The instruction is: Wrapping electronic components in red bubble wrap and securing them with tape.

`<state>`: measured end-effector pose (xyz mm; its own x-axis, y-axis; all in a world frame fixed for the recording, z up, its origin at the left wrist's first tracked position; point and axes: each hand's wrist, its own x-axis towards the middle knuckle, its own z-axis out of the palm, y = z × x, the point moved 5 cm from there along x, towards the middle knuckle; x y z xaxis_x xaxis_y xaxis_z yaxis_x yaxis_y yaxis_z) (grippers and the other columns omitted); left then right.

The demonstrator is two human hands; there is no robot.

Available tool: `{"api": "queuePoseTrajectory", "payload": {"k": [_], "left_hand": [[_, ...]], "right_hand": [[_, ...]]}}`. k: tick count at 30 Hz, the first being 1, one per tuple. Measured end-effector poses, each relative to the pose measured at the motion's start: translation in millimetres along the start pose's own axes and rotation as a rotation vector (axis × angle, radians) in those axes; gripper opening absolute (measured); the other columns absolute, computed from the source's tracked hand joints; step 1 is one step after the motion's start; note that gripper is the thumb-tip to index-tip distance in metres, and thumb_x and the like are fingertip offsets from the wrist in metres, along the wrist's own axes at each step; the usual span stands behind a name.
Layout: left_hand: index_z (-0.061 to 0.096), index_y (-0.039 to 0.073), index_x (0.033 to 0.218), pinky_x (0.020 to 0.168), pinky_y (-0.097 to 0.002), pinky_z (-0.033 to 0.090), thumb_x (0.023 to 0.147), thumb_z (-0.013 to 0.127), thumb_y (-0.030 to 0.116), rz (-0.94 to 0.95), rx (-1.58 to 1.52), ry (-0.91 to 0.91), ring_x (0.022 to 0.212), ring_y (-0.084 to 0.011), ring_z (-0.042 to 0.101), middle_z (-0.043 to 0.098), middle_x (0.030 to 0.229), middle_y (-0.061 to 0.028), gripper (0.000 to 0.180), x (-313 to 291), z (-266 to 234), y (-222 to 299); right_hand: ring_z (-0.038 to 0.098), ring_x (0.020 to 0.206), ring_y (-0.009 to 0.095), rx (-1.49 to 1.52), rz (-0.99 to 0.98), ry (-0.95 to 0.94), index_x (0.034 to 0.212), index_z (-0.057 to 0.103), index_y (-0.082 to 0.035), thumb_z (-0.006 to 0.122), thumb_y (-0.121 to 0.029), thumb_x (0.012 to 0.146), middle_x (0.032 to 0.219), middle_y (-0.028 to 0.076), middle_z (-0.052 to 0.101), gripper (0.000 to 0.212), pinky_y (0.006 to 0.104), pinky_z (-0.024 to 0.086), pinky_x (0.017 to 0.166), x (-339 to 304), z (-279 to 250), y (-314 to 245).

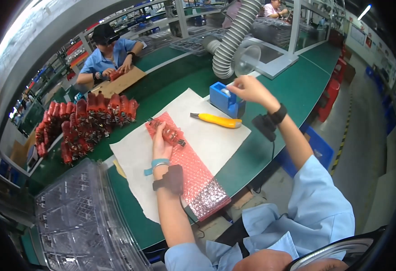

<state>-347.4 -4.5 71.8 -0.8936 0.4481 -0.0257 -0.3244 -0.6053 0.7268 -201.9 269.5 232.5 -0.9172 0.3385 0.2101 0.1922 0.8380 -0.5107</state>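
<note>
My left hand (162,143) is closed round a small part wrapped in red bubble wrap (173,133), whose dark metal end sticks out. Beneath it lies a long strip of pink-red bubble wrap (197,174), running toward the table's front edge. Over at the blue tape dispenser (225,100), my right hand (253,92) has its fingertips pinched at the clear tape roll; the strip itself is too small to make out. A yellow utility knife (217,119) rests on the white sheet (180,106) between my hands.
Several red-wrapped parts (87,118) are heaped at the left. Stacked clear plastic trays (82,217) stand at the near left. A grey flexible hose (236,38) hangs beyond the dispenser. Across the green table (292,83), a co-worker (110,54) handles a red bundle over cardboard.
</note>
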Motion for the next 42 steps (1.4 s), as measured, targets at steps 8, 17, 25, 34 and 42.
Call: {"api": "queuePoseTrajectory", "payload": {"k": [8,17,25,34,42], "left_hand": [[0.052,0.007,0.109,0.083,-0.0472,0.054,0.087,0.066,0.028,-0.08,0.038,-0.005,0.092,-0.0319,0.064,0.061,0.098,-0.0116,0.033,-5,7,-3],[0.052,0.008,0.11,0.082,-0.0468,0.055,0.087,0.067,0.028,-0.085,0.044,-0.015,0.093,-0.0322,0.064,0.06,0.1,-0.0118,0.034,-5,10,-4],[0.052,0.008,0.111,0.082,-0.0469,0.055,0.086,0.067,0.028,-0.083,0.04,-0.008,0.094,-0.0322,0.064,0.059,0.102,-0.0113,0.035,-7,5,-3],[0.052,0.008,0.112,0.084,-0.0477,0.054,0.087,0.066,0.028,-0.08,0.032,-0.011,0.097,-0.0324,0.063,0.059,0.102,-0.0113,0.035,-9,11,-3],[0.053,0.008,0.111,0.085,-0.0482,0.053,0.088,0.065,0.028,-0.074,0.037,-0.018,0.097,-0.033,0.063,0.061,0.104,-0.0125,0.033,-6,5,-5]], "right_hand": [[0.063,0.085,0.018,-0.039,0.196,-0.206,0.089,0.074,-0.001,0.071,-0.043,0.079,0.087,0.015,0.07,0.044,0.0316,0.049,0.075,13,9,46],[0.059,0.091,0.019,0.345,0.448,-0.244,0.086,0.066,0.0,0.071,-0.032,0.08,0.087,0.008,0.06,0.033,0.0319,0.049,0.081,14,22,77],[0.06,0.094,0.023,1.171,0.491,-0.162,0.085,0.057,-0.004,0.063,-0.019,0.084,0.092,0.008,0.058,0.016,0.0359,0.048,0.094,-32,35,84],[0.059,0.099,0.021,1.251,0.545,-0.129,0.093,0.061,-0.002,0.062,-0.02,0.088,0.101,0.01,0.06,0.018,0.0353,0.048,0.094,-50,59,91],[0.057,0.103,0.017,1.178,0.397,-0.09,0.104,0.062,0.002,0.062,-0.02,0.092,0.104,0.01,0.059,0.025,0.0314,0.049,0.094,-46,68,98]]}}
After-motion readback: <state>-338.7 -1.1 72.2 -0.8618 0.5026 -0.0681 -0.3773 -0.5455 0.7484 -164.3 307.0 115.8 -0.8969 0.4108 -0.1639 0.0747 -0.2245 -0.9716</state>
